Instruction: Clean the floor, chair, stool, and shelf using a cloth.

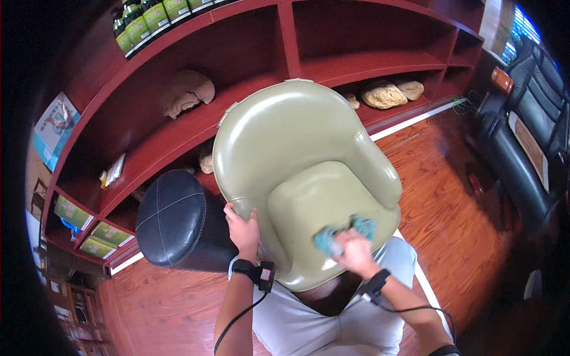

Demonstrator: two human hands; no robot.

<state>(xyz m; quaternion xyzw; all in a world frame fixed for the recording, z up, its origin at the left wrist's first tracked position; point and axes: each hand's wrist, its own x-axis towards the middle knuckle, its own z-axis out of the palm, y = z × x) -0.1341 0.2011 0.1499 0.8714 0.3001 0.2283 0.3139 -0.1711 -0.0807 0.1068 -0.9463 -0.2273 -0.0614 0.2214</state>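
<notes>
A glossy olive-green upholstered armchair (285, 129) stands in front of me, its seat towards my knees. My left hand (244, 227) rests on the front of its left armrest, the fingers over the top edge and the thumb apart. My right hand (352, 249) is closed on a crumpled teal cloth (329, 240), which lies against the front right part of the seat and sticks out on both sides of the fist. Hand and cloth are slightly blurred. Both wrists wear black straps with cables.
A round black leather stool (171, 218) stands close at the chair's left. Behind is a dark red wooden shelf unit (291, 40) holding rocks (385, 94) and green boxes (138, 30). A black leather office chair (521, 151) stands at the right on the wood floor (427, 178).
</notes>
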